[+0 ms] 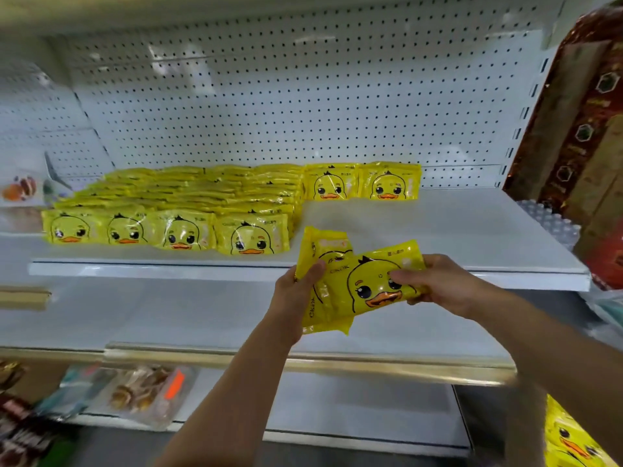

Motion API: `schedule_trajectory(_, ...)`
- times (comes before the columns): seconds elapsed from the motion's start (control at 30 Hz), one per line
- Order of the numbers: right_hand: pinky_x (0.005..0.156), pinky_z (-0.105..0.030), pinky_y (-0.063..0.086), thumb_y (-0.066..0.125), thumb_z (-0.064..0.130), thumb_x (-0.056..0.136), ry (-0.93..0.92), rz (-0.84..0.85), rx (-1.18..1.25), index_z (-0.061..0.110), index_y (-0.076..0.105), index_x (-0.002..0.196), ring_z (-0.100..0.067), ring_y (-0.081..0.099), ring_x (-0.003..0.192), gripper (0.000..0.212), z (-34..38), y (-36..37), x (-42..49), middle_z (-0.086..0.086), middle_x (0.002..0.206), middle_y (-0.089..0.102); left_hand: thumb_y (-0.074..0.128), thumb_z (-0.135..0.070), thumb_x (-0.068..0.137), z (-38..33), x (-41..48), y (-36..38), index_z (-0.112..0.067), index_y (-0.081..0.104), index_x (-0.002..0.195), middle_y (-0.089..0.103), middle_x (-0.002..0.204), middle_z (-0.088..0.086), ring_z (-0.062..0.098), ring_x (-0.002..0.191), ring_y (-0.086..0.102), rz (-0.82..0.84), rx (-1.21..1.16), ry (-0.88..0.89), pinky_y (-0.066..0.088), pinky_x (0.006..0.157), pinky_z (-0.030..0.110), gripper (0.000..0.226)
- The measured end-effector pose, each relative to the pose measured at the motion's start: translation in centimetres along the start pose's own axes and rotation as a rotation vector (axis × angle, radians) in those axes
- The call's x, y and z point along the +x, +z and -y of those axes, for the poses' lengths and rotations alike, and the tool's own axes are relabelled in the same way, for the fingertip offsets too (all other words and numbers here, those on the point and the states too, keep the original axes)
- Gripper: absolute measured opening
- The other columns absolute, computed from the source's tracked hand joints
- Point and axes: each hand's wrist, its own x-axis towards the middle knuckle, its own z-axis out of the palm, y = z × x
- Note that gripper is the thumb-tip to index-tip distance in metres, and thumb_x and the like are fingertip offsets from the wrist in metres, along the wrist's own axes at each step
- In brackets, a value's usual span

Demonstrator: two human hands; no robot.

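Between my hands are yellow duck-face packets, at least two overlapping, in front of the white shelf (455, 230). My left hand (298, 286) grips the rear packet (320, 246) at its left edge, thumb on the front. My right hand (448, 284) pinches the front packet (367, 288) at its right end, which lies tilted across the rear one. On the shelf stand rows of the same yellow packets (168, 210), filling its left half several deep. Two more packets (362, 182) stand at the back in the middle.
The shelf's right half is bare white metal before a pegboard back wall (303, 96). A brown patterned bundle (580, 129) leans at the right. Snack bags (135, 396) lie on a lower shelf at left. Another yellow duck pack (569, 439) shows at the bottom right.
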Motion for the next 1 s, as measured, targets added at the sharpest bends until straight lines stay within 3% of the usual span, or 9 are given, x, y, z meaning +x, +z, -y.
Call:
schedule_trajectory(0.1, 0.057, -0.028, 0.053, 0.072, 0.010, 0.079, -0.034, -0.079, 0.074, 0.006, 0.068, 0.101, -0.021, 0.066, 0.074, 0.022, 0.6, -0.5, 1.2, -0.010, 0.090, 0.070, 0.067, -0.033, 0.091, -1.4, 1.4, -1.7, -0.021, 0.069, 0.111, 0.076, 0.099, 0.010, 0.032, 0.089, 0.073, -0.027, -0.001, 0.012, 0.060, 0.073, 0.046, 0.023)
schedule_trajectory(0.2, 0.060, -0.030, 0.056, 0.073, 0.010, 0.076, -0.054, -0.172, 0.213, 0.009, 0.067, 0.108, -0.022, 0.069, 0.081, 0.032, 0.8, -0.6, 2.4, -0.009, 0.098, 0.072, 0.067, -0.036, 0.091, -2.4, 2.9, -2.6, -0.023, 0.069, 0.109, 0.074, 0.105, 0.011, 0.035, 0.097, 0.071, -0.074, 0.009, 0.009, 0.057, 0.083, 0.056, 0.022)
schedule_trajectory(0.33, 0.071, -0.039, 0.059, 0.076, 0.003, 0.077, -0.066, -0.345, 0.251, 0.008, 0.066, 0.108, -0.030, 0.069, 0.087, 0.033, 1.0, -0.1, 4.6, -0.012, 0.099, 0.072, 0.067, -0.036, 0.091, -3.5, 4.6, -3.3, -0.026, 0.069, 0.100, 0.073, 0.108, 0.008, 0.034, 0.102, 0.069, -0.132, 0.037, 0.027, 0.054, 0.088, 0.058, 0.014)
schedule_trajectory(0.43, 0.057, -0.031, 0.059, 0.079, -0.001, 0.074, -0.044, -0.463, 0.153, 0.008, 0.065, 0.100, -0.027, 0.068, 0.077, 0.031, 1.1, 0.3, 6.4, -0.010, 0.091, 0.070, 0.069, -0.041, 0.089, -4.5, 5.9, -3.9, -0.027, 0.068, 0.097, 0.073, 0.109, 0.007, 0.033, 0.103, 0.068, -0.175, 0.056, 0.023, 0.054, 0.090, 0.057, 0.016)
schedule_trajectory(0.57, 0.070, -0.039, 0.057, 0.078, -0.007, 0.072, -0.045, -0.460, 0.152, 0.004, 0.063, 0.107, -0.032, 0.068, 0.085, 0.040, 1.2, 0.5, 9.3, -0.014, 0.099, 0.069, 0.075, -0.056, 0.073, -6.9, 7.7, -4.2, -0.030, 0.070, 0.101, 0.072, 0.111, 0.007, 0.033, 0.104, 0.067, -0.190, 0.066, 0.032, 0.053, 0.091, 0.057, 0.039)
schedule_trajectory(0.7, 0.074, -0.040, 0.056, 0.078, -0.007, 0.072, -0.064, -0.442, 0.086, 0.005, 0.061, 0.106, -0.031, 0.066, 0.084, 0.040, 1.9, 0.4, 12.7, -0.014, 0.100, 0.067, 0.070, -0.044, 0.087, -10.4, 10.4, -4.2, -0.026, 0.067, 0.100, 0.073, 0.104, 0.009, 0.032, 0.095, 0.070, -0.206, 0.024, 0.070, 0.056, 0.084, 0.055, 0.022)
schedule_trajectory(0.8, 0.078, -0.039, 0.054, 0.080, -0.005, 0.070, -0.098, -0.453, 0.025, 0.007, 0.063, 0.101, -0.028, 0.065, 0.084, 0.038, 2.4, -0.1, 15.7, -0.012, 0.097, 0.067, 0.075, -0.055, 0.075, -13.2, 13.3, -4.5, -0.023, 0.060, 0.121, 0.069, 0.118, 0.009, 0.036, 0.105, 0.066, -0.237, 0.020, 0.072, 0.051, 0.090, 0.062, 0.058)
schedule_trajectory(0.9, 0.077, -0.036, 0.052, 0.085, 0.006, 0.067, -0.096, -0.466, -0.055, -0.001, 0.064, 0.097, -0.025, 0.063, 0.081, 0.037, 2.6, -0.8, 18.9, -0.013, 0.092, 0.068, 0.075, -0.052, 0.079, -15.0, 16.5, -4.7, -0.026, 0.056, 0.106, 0.068, 0.118, 0.010, 0.038, 0.106, 0.065, -0.270, 0.018, 0.077, 0.049, 0.091, 0.064, 0.042)
schedule_trajectory(1.0, 0.071, -0.037, 0.048, 0.089, 0.015, 0.063, -0.093, -0.453, -0.097, -0.004, 0.060, 0.086, -0.023, 0.057, 0.075, 0.042, 2.9, -1.2, 22.3, -0.020, 0.083, 0.064, 0.071, -0.048, 0.085, -15.7, 19.0, -4.2, -0.019, 0.059, 0.122, 0.072, 0.110, 0.012, 0.037, 0.098, 0.069, -0.271, 0.014, 0.052, 0.053, 0.088, 0.062, 0.048)
